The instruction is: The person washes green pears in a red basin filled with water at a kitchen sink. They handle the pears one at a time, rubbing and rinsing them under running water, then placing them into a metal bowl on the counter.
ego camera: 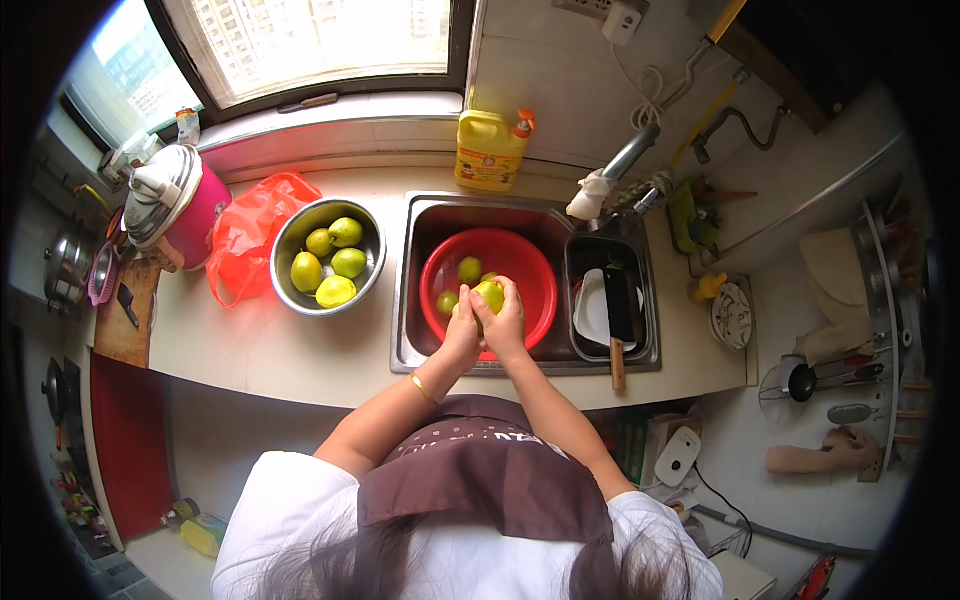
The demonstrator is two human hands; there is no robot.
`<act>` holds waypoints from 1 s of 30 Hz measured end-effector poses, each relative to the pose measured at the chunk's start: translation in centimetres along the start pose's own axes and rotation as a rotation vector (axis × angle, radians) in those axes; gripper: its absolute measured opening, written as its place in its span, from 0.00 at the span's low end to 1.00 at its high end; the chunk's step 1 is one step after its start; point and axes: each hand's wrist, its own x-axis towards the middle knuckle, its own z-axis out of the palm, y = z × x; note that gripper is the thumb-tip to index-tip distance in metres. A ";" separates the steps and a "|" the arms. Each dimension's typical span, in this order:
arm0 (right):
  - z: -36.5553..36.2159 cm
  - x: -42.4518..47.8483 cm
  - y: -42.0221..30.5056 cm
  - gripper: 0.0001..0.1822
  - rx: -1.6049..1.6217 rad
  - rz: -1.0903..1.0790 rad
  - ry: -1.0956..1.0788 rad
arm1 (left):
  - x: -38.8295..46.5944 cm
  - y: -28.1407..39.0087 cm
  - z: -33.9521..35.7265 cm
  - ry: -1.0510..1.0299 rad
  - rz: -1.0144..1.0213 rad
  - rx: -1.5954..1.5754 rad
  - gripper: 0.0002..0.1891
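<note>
Both hands are wrapped around one yellow-green pear (491,295) above a red plastic basin (541,300). My left hand (466,324) grips it from the left, its thumb alongside the fruit. From the right, my right hand (504,321) curls over the pear's top and side. The basin sits inside a stainless-steel sink (409,277). A few more pears (469,270) lie in the basin, partly hidden by my hands. Left of the sink, a stainless-steel bowl (282,281) holds several yellow-green pears (349,263).
Beside the bowl lies a red plastic bag (251,232). A yellow detergent jug (489,154) stands behind the sink. In the small right basin, a cleaver (621,307) rests across white dishes (592,311), its handle over the front edge. The faucet (630,154) reaches over from the right.
</note>
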 end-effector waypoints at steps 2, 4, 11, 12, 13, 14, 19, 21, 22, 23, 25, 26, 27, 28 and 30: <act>-0.1 0.6 -0.4 0.16 -0.002 0.077 0.017 | 0.1 -1.1 0.0 -0.013 0.109 0.093 0.26; -0.3 0.8 -0.2 0.16 -0.027 0.109 0.045 | -0.3 -0.7 0.4 -0.026 0.105 0.139 0.22; -1.1 0.3 -0.7 0.22 0.068 0.139 -0.184 | 0.4 0.7 -2.5 -0.029 -0.410 -0.162 0.31; -0.8 0.0 -0.1 0.25 0.052 0.017 -0.191 | 0.9 0.4 -2.6 0.001 -0.453 -0.236 0.32; -0.6 -0.2 0.5 0.29 0.037 -0.105 -0.198 | 1.4 0.0 -3.0 -0.018 -0.439 -0.255 0.32; -0.9 0.0 1.1 0.36 0.126 0.060 -0.298 | 1.9 -0.3 -3.3 -0.038 -0.426 -0.274 0.33; -0.3 0.1 0.4 0.23 0.048 0.088 -0.121 | 2.0 -0.3 -2.6 -0.040 -0.388 -0.216 0.33; -0.2 0.3 -0.1 0.17 0.064 0.132 -0.045 | 1.6 -0.4 -2.4 -0.053 -0.353 -0.184 0.33; -0.2 0.7 -0.4 0.14 0.097 0.193 -0.023 | 1.3 -0.4 -2.2 -0.060 -0.336 -0.168 0.33; -0.3 1.1 -0.5 0.12 0.130 0.254 -0.001 | 1.2 -0.3 -1.9 -0.050 -0.337 -0.149 0.34; -0.4 1.6 0.1 0.12 0.254 0.326 0.012 | 0.4 0.3 -0.6 -0.033 -0.343 -0.109 0.35; -0.4 1.7 0.8 0.12 0.322 0.331 0.003 | 0.1 0.7 0.0 0.024 -0.338 -0.081 0.36; -0.7 1.9 0.7 0.13 0.390 0.336 -0.010 | 0.0 0.9 -0.1 0.012 -0.347 -0.071 0.36; -1.1 1.9 0.6 0.12 0.399 0.340 -0.099 | 0.0 1.2 -0.5 -0.001 -0.356 -0.060 0.36; -1.9 1.5 -1.2 0.13 0.558 0.439 -0.279 | 0.1 2.0 -1.2 -0.002 -0.425 -0.107 0.37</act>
